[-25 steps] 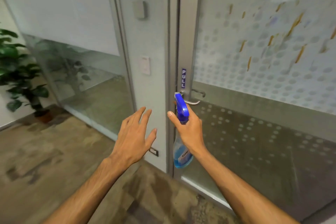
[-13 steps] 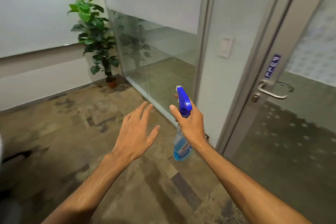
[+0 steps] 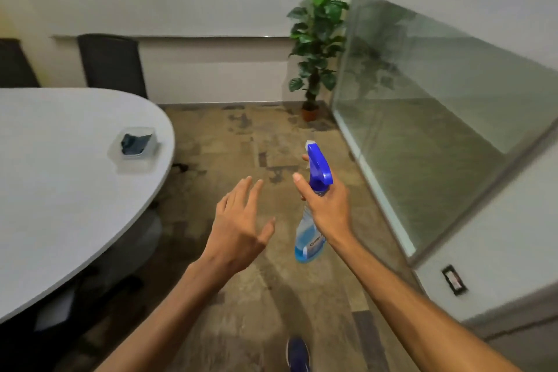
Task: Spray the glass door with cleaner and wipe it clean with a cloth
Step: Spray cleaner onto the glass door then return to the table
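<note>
My right hand (image 3: 327, 208) grips the neck of a spray bottle (image 3: 311, 238) with a blue trigger head and pale blue liquid, held upright over the floor. Just left of it, my left hand (image 3: 238, 226) is empty, its fingers spread. A dark blue-grey cloth (image 3: 135, 143) lies in a clear plastic tub (image 3: 133, 160) near the edge of the white oval table (image 3: 60, 190) at the left. The glass door is out of view; only a glass wall panel (image 3: 437, 118) shows at the right.
Two dark chairs (image 3: 111, 63) stand behind the table. A potted plant (image 3: 317, 39) fills the corner by the glass panel. A wall outlet (image 3: 454, 279) sits low at the right. My blue shoe (image 3: 297, 353) shows on the patterned floor.
The view has swung left, away from the glass door: the door and its handle have left the frame, and the table with the cloth tub has come in. Both hands keep their pose.
</note>
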The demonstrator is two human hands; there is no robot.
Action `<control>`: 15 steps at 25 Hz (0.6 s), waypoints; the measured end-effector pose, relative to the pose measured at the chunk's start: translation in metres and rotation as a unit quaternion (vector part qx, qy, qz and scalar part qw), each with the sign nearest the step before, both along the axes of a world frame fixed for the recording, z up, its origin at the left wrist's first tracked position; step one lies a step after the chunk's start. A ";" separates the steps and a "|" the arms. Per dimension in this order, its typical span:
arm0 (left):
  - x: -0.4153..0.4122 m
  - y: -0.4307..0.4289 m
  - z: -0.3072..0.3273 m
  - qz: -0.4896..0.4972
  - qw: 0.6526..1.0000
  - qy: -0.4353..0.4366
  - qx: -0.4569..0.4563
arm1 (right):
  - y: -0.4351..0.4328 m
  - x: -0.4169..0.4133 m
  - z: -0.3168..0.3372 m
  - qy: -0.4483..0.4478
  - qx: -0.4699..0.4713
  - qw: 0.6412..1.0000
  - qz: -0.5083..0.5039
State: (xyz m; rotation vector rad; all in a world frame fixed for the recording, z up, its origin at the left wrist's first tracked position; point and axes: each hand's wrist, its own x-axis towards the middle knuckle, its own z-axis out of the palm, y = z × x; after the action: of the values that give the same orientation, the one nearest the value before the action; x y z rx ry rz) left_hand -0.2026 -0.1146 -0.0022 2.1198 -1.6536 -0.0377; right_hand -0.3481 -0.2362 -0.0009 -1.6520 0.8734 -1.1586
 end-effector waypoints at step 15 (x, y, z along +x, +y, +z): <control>0.198 -0.040 -0.027 0.301 0.950 0.083 0.032 | -0.090 0.270 -0.020 0.011 -0.013 0.961 0.276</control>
State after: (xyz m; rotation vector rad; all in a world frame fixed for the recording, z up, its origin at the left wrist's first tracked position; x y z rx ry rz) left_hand -0.0049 -0.1549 -0.0291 2.5032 -0.8724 -0.0769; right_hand -0.0778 -0.3259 -0.0205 -1.7775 0.3645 -0.7634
